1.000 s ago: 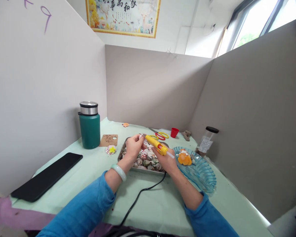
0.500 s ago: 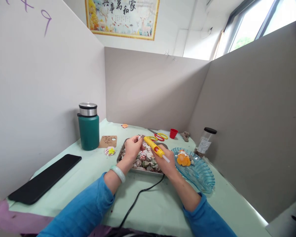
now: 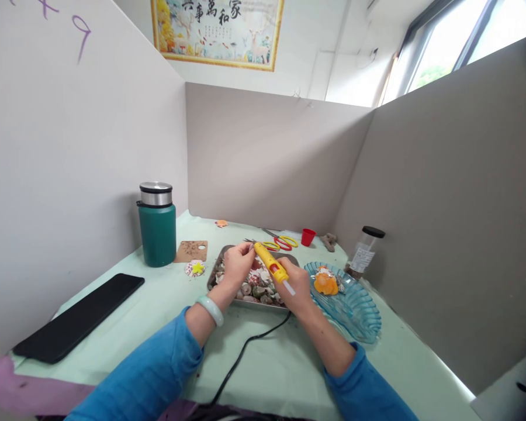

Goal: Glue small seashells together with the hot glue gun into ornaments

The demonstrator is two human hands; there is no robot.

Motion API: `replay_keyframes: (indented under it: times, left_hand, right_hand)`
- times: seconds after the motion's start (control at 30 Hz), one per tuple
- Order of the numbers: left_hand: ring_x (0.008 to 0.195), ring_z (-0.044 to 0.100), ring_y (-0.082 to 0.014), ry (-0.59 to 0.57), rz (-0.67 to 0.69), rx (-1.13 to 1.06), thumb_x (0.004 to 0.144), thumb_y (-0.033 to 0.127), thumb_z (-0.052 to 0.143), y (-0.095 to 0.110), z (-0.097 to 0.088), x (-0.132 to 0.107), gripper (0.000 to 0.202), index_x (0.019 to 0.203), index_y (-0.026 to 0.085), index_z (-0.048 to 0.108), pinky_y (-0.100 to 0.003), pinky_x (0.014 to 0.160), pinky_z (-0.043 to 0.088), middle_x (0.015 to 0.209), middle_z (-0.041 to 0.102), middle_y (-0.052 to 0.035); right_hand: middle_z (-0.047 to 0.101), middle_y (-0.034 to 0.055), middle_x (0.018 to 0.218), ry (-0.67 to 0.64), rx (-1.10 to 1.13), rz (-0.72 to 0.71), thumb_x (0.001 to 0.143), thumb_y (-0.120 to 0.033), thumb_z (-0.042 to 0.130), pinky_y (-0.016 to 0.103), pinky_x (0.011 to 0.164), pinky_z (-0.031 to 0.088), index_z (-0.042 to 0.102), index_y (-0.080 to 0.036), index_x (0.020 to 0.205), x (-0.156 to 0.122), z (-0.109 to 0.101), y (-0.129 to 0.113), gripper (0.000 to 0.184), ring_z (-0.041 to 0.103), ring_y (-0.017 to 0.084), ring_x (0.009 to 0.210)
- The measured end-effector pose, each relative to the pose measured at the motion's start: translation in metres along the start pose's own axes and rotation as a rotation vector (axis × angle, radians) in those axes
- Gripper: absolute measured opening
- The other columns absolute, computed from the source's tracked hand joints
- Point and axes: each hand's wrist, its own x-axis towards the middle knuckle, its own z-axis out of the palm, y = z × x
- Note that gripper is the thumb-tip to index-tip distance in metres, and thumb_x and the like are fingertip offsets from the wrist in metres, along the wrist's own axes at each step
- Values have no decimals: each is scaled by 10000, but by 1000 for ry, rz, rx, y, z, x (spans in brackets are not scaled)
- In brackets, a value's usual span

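My right hand [image 3: 293, 282] is wrapped round a yellow glue gun [image 3: 269, 261], whose white glue stick pokes out of the back end. Its tip points away from me, close to the fingertips of my left hand [image 3: 239, 264]. Those fingers are pinched together on something small, mostly hidden, that I cannot make out. Both hands are above a metal tray [image 3: 255, 305] filled with seashells [image 3: 258, 280]. From the glue gun's side a black cord [image 3: 248, 343] runs down over the table toward me.
A blue scalloped plate [image 3: 355, 316] with orange shells [image 3: 326, 283] sits right of the tray. Scissors [image 3: 283, 242] and a red cup [image 3: 307, 237] lie behind it. On the left stand a green bottle [image 3: 158, 234], a brown card [image 3: 191, 251] and a black slab [image 3: 83, 316]. A lidded jar [image 3: 364, 251] leans right.
The glue gun has tilted and shifted slightly left, its tip nearer my left fingertips. My left hand has turned a little; both hands keep their grips.
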Motion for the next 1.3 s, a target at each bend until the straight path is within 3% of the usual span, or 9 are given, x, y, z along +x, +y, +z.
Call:
replay_keyframes:
  times: [0.33, 0.57, 1.3]
  left_hand:
    - [434, 497, -112, 11, -46, -104, 743, 388, 575, -1, -1, 3, 245, 646, 163, 596, -195, 456, 359, 451, 543, 16]
    - [456, 516, -118, -11, -28, -168, 724, 430, 620, -8, 0, 7, 271, 687, 162, 605, -203, 479, 373, 478, 563, 13]
    - [440, 475, -103, 20, 10, -187, 735, 444, 626, -7, 0, 7, 293, 750, 152, 651, -201, 469, 359, 466, 539, 27]
  right_hand:
    - [601, -9, 620, 28, 126, 15, 837, -390, 561, 231, 545, 360, 597, -199, 763, 2, 2, 1, 208, 501, 131, 528]
    - [572, -17, 596, 98, 238, 101, 842, -451, 580, 217, 532, 373, 565, -194, 746, 4, 1, -3, 274, 486, 118, 519]
    - [546, -29, 554, 90, 196, 77, 831, -504, 583, 217, 506, 355, 522, -205, 688, 4, 2, -3, 337, 480, 111, 491]
